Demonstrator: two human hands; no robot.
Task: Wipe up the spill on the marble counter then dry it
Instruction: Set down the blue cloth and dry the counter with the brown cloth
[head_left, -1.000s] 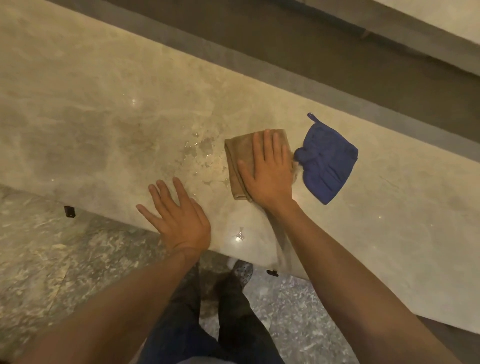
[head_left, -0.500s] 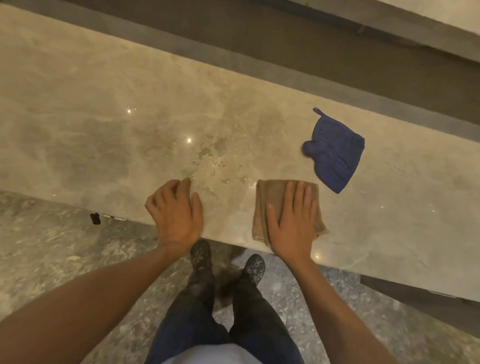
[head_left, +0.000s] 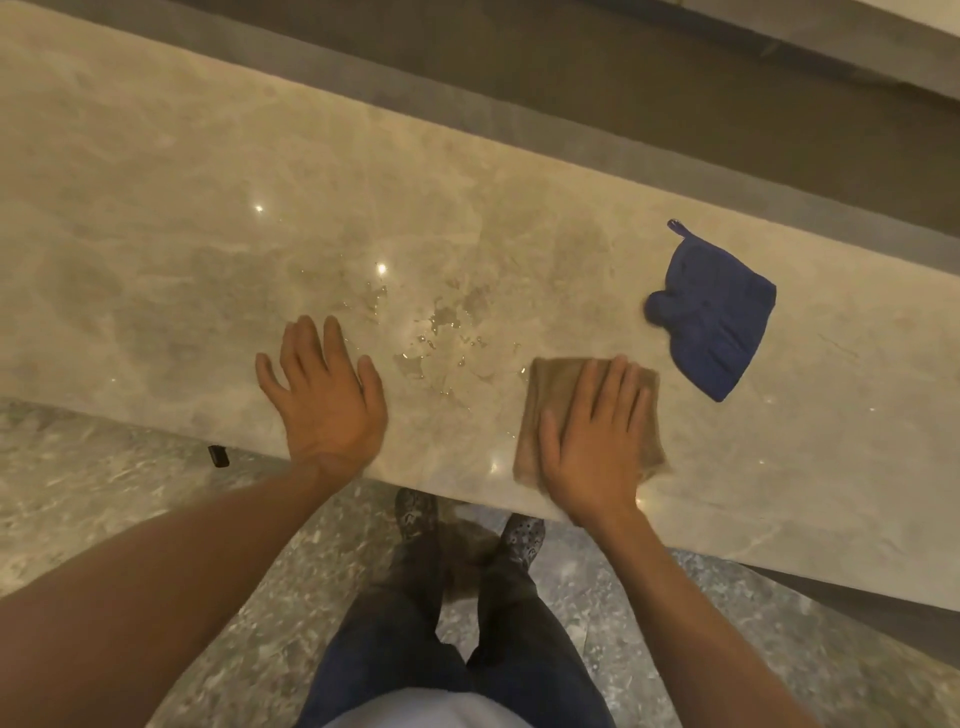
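Observation:
A patch of clear liquid, the spill (head_left: 441, 338), glistens in small puddles on the beige marble counter (head_left: 182, 234). My right hand (head_left: 592, 441) lies flat with fingers together on a folded brown cloth (head_left: 550, 384), pressing it on the counter just right of the spill, near the front edge. My left hand (head_left: 324, 395) rests palm-down and spread on the counter, left of the spill, holding nothing. A crumpled blue cloth (head_left: 717, 312) lies on the counter further right and back.
The counter's front edge (head_left: 156, 431) runs diagonally; below it is a speckled stone floor (head_left: 104, 509) with my legs and shoes (head_left: 415, 514). A dark ledge (head_left: 571, 104) borders the counter's far side. A small black object (head_left: 218, 456) sits under the front edge.
My right hand drew the brown cloth from beside the blue cloth back toward the front edge, then held there. My left hand's fingers curled and have now spread flat again.

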